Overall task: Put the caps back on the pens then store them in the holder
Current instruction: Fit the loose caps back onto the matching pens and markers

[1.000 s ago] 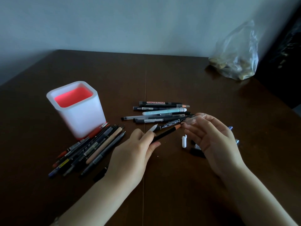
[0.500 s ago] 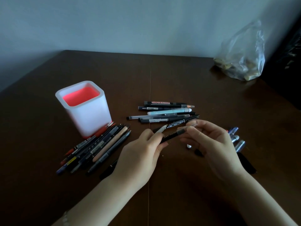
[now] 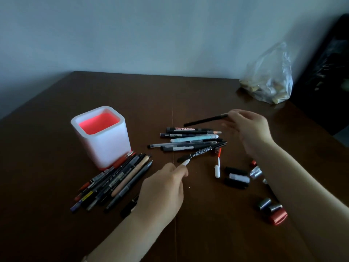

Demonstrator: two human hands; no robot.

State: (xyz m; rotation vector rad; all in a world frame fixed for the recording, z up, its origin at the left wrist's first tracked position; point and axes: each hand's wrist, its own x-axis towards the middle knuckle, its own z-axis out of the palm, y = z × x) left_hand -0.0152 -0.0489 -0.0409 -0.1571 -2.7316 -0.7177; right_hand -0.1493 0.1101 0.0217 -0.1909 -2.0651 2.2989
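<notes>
— Where is your black pen [image 3: 205, 120]?
— Your right hand [image 3: 249, 129] pinches its right end, on the far side of the loose pens [image 3: 190, 138]. Its long axis runs nearly left to right, and the free end points left, toward the holder [image 3: 102, 140].
— And your left hand [image 3: 162, 188]?
— It is curled round a white-tipped piece [image 3: 186, 163], whose tip points away and to the right.

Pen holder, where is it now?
In the head view, the pen holder stands on the left of the table, just behind a pile of pens.
</notes>
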